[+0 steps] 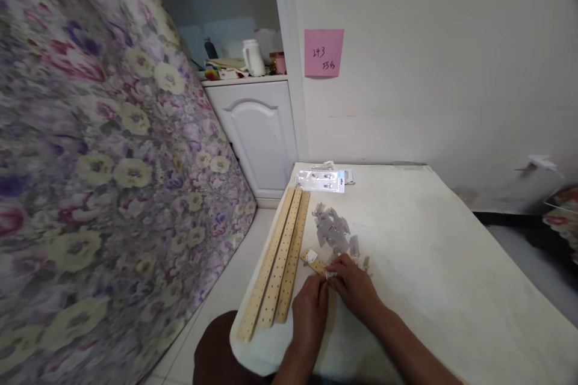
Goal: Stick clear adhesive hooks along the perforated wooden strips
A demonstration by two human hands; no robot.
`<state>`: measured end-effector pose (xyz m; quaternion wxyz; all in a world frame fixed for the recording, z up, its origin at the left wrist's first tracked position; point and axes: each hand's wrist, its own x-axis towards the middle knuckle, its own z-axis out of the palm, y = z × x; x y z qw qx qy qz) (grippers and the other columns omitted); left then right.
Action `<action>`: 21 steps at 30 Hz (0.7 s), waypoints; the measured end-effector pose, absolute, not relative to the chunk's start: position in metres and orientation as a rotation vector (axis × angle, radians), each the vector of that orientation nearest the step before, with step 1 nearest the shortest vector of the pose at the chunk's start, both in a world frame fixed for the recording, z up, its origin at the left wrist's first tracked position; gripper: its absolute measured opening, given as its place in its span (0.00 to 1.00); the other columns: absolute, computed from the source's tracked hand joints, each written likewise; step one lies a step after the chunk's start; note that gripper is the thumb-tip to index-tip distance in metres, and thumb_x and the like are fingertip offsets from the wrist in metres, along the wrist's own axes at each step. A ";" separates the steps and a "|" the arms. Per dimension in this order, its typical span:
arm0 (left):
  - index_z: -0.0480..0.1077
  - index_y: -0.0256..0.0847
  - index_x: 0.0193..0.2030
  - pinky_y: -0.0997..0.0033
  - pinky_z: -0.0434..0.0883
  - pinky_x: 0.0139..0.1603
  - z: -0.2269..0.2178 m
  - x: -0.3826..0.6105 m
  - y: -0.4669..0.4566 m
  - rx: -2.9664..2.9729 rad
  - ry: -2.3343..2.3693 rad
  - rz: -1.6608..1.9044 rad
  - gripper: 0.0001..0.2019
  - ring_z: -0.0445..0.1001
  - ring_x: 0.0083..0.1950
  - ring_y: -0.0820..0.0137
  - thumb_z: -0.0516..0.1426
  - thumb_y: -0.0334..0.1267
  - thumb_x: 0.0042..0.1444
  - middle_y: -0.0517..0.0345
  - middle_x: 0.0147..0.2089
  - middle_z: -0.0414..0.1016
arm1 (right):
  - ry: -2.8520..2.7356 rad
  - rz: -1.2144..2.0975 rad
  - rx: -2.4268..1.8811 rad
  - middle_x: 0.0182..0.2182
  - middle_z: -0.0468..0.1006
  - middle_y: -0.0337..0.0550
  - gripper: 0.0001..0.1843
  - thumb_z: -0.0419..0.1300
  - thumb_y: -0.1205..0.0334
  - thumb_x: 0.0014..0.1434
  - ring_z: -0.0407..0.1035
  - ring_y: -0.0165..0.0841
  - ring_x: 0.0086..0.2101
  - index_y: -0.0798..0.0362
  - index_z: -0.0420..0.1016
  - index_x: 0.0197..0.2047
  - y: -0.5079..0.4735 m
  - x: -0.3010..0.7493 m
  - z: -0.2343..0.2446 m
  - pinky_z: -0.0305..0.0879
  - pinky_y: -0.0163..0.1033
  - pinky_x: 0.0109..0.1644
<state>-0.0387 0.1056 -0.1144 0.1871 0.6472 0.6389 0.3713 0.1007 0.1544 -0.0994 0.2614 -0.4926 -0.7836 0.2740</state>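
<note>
A short wooden strip (pixel 315 263) lies slantwise on the white surface (pixel 433 264), near its front left part. It is pale tan, flat and drilled with small holes, and a little white tag (pixel 311 255) sits on its far end. The left hand (pixel 311 308) is curled, its fingertips closed on the strip's near end. The right hand (pixel 355 287) meets it there, fingers pinched together on a small pale piece (pixel 331 275) that is too small to make out.

Just left of the hands lie three long wooden strips (pixel 280 255), side by side and touching, with the same rows of holes. Just beyond the right hand is a loose heap of greyish clips (pixel 333 230).

At the far edge of the surface lies a clear plastic packet (pixel 321 181), flat, with a few small shiny bits showing through it.
</note>
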 end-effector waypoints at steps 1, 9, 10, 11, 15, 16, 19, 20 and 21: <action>0.70 0.43 0.40 0.69 0.69 0.40 -0.115 -0.039 0.106 1.821 1.800 1.044 0.11 0.73 0.39 0.67 0.47 0.38 0.61 0.56 0.37 0.74 | -2.120 0.737 -1.338 0.43 0.71 0.43 0.13 0.53 0.65 0.58 0.70 0.33 0.40 0.48 0.75 0.43 0.155 0.100 -0.100 0.65 0.37 0.45; 0.69 0.42 0.40 0.67 0.68 0.41 -0.119 -0.040 0.106 1.825 1.785 1.011 0.11 0.72 0.40 0.66 0.47 0.37 0.61 0.55 0.38 0.74 | -2.146 0.743 -1.385 0.40 0.72 0.42 0.10 0.53 0.64 0.59 0.70 0.32 0.39 0.48 0.76 0.38 0.158 0.098 -0.102 0.64 0.34 0.43; 0.69 0.42 0.40 0.67 0.68 0.41 -0.118 -0.040 0.107 1.825 1.783 1.010 0.11 0.72 0.40 0.66 0.47 0.37 0.61 0.55 0.38 0.74 | -2.150 0.741 -1.389 0.40 0.72 0.42 0.10 0.53 0.64 0.59 0.70 0.32 0.39 0.48 0.75 0.38 0.158 0.098 -0.101 0.63 0.34 0.43; 0.69 0.42 0.40 0.66 0.68 0.41 -0.118 -0.040 0.107 1.824 1.782 1.010 0.10 0.73 0.40 0.66 0.47 0.38 0.61 0.55 0.38 0.74 | -2.154 0.740 -1.393 0.40 0.72 0.42 0.10 0.53 0.64 0.59 0.70 0.32 0.39 0.48 0.75 0.38 0.159 0.098 -0.101 0.63 0.34 0.43; 0.69 0.43 0.40 0.67 0.68 0.41 -0.116 -0.040 0.106 1.824 1.775 1.024 0.10 0.73 0.40 0.66 0.47 0.38 0.61 0.55 0.38 0.74 | -2.163 0.719 -1.382 0.41 0.71 0.42 0.10 0.53 0.66 0.58 0.70 0.32 0.40 0.48 0.75 0.39 0.158 0.098 -0.101 0.64 0.35 0.43; 0.69 0.43 0.40 0.67 0.68 0.41 -0.116 -0.039 0.106 1.826 1.773 1.028 0.10 0.73 0.40 0.66 0.47 0.38 0.61 0.55 0.38 0.74 | -2.162 0.710 -1.375 0.41 0.71 0.42 0.11 0.53 0.66 0.58 0.70 0.33 0.40 0.48 0.75 0.40 0.157 0.098 -0.101 0.64 0.35 0.44; 0.70 0.43 0.40 0.67 0.68 0.41 -0.116 -0.039 0.106 1.827 1.774 1.036 0.10 0.73 0.40 0.66 0.47 0.38 0.60 0.55 0.37 0.74 | -2.151 0.692 -1.360 0.42 0.71 0.42 0.13 0.53 0.67 0.57 0.70 0.33 0.41 0.47 0.74 0.43 0.155 0.099 -0.102 0.64 0.36 0.45; 0.70 0.43 0.39 0.67 0.68 0.40 -0.116 -0.039 0.106 1.827 1.776 1.038 0.10 0.73 0.39 0.66 0.48 0.38 0.60 0.55 0.37 0.74 | -2.143 0.690 -1.360 0.42 0.71 0.42 0.14 0.53 0.67 0.57 0.70 0.33 0.41 0.47 0.73 0.45 0.155 0.099 -0.102 0.64 0.37 0.45; 0.70 0.43 0.39 0.67 0.68 0.40 -0.117 -0.039 0.106 1.825 1.780 1.041 0.10 0.73 0.39 0.66 0.48 0.38 0.60 0.55 0.37 0.74 | -2.133 0.687 -1.363 0.43 0.71 0.42 0.16 0.53 0.67 0.56 0.70 0.34 0.41 0.47 0.72 0.46 0.155 0.099 -0.103 0.64 0.37 0.45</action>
